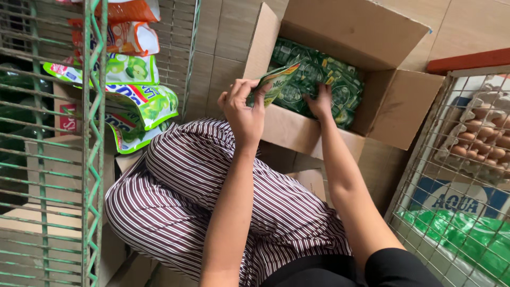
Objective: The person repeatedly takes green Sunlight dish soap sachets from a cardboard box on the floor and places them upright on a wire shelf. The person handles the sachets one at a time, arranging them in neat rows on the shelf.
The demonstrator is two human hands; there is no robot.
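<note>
Your left hand (243, 112) pinches a flat, glossy green sachet (276, 79) between closed fingers just above the near flap of the open corrugated cardboard box (396, 103), while your right hand (320, 101) rests with fingers spread on the packed green sachets (319, 74) inside it, gripping nothing that can be seen. To the left, soft plastic pouches (135, 90) in green, white and orange hang beside a green wire rack (93, 159); to the right, a grey wire cage (451, 175) fronts a moulded pulp tray of brown eggs (483, 138).
</note>
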